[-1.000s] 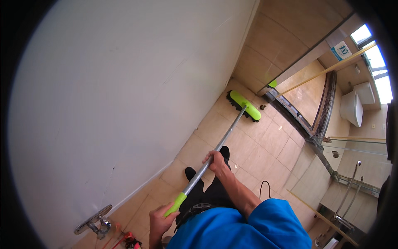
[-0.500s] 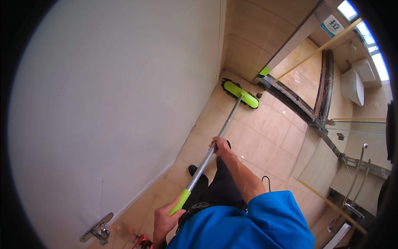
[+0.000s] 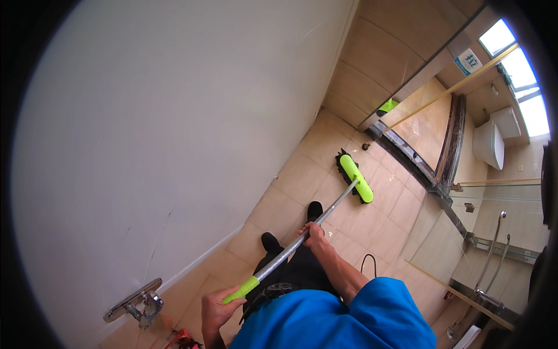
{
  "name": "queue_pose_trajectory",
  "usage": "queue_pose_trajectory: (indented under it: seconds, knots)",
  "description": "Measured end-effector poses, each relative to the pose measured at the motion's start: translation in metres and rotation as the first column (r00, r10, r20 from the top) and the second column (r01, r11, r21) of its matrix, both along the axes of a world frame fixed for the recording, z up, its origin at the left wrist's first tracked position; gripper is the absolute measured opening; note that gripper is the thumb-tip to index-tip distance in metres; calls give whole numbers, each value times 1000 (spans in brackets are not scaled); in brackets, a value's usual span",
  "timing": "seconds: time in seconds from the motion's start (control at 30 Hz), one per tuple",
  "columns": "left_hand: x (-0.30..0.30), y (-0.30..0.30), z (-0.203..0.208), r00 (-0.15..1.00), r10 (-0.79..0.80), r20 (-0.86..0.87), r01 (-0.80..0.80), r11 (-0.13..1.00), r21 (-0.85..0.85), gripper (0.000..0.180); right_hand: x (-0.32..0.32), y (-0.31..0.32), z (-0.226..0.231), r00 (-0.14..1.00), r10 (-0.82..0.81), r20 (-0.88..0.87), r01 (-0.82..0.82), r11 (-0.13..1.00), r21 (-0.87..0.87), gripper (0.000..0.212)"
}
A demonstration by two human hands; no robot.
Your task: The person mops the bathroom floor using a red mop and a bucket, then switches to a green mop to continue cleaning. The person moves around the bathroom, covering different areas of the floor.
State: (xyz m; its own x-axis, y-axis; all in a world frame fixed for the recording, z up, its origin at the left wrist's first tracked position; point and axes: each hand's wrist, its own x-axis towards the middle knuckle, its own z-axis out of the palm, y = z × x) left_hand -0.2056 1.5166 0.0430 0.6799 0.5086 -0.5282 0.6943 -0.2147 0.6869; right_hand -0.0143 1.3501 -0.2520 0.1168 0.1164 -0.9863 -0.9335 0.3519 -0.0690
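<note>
A long mop [image 3: 338, 205] with a grey metal pole slants across the tiled floor. Its bright green head [image 3: 356, 174], fringed in dark pile, lies on the tiles ahead of my feet. My left hand [image 3: 216, 311] is wrapped round the green grip at the pole's near end, low at my waist. Farther up, my right hand [image 3: 314, 234] grips the bare metal with closed fingers. A small dark round object [image 3: 365, 146] sits on the floor just beyond the mop head.
A white door [image 3: 174, 134] with a metal handle [image 3: 136, 305] fills the left side. A glass partition with a dark stone sill [image 3: 401, 148] runs along the right, with a toilet [image 3: 489, 142] behind it. A dark cable [image 3: 369, 263] loops near my right elbow.
The mop head has come away from the far wall corner, nearer to me and to the right, turning more lengthwise. Both hands have kept their grip and sunk slightly lower in view.
</note>
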Motion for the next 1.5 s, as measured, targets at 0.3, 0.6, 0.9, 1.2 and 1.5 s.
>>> queue_pose_trajectory:
  seconds: [0.3, 0.6, 0.9, 1.2, 1.5]
  knots:
    - [-26, 2, 26, 956, 287, -62, -291, 954, -70, 27, -1, 49, 41, 988, 74, 133, -87, 991, 97, 7]
    - [-18, 10, 19, 978, 162, -131, -166, 986, -17, 28, -2, 57, 32, 970, 184, 156, -204, 972, 118, 12]
    - [9, 15, -4, 991, -8, -132, 5, 1000, -23, 22, -24, -8, -10, 998, -67, -1, 67, 997, -31, 4]
    - [-14, 20, 21, 979, 90, 183, -132, 965, 228, 6, -37, 1, 48, 978, -197, -64, 190, 977, -95, 6]
    - [-31, 27, 79, 944, -4, 329, -155, 878, 453, 6, -87, 52, 82, 978, -182, -107, 191, 978, 86, 5]
